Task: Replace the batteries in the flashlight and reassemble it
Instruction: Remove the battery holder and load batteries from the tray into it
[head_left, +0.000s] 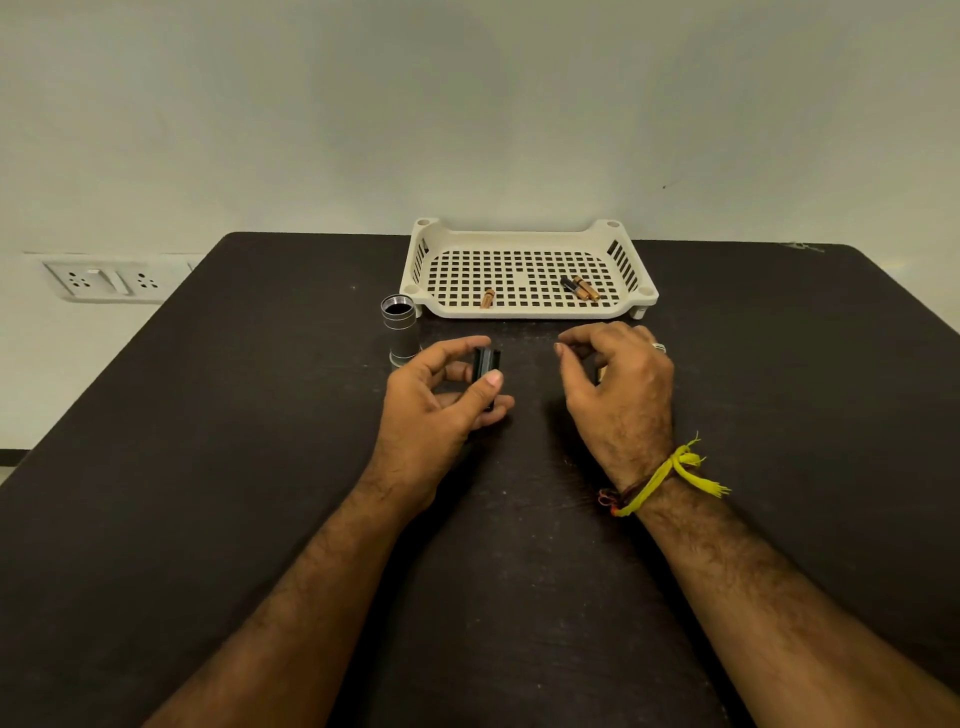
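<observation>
My left hand (441, 400) grips a small black battery holder (487, 364) between thumb and fingers, just above the dark table. To its right, my right hand (618, 384) hovers with curled fingers, thumb and forefinger close together. A copper-coloured sliver of a battery (599, 373) shows under its fingers; the rest is hidden. The silver-and-black flashlight body (400, 332) stands upright to the left of my left hand, its threaded open end up. One copper battery (487, 299) and a pair of batteries (581, 288) lie in the white tray (524, 228).
The perforated white tray sits at the table's far edge against the wall. The dark table (260, 467) stretches wide on both sides of my arms. A wall socket plate (111, 280) is off the table's left side.
</observation>
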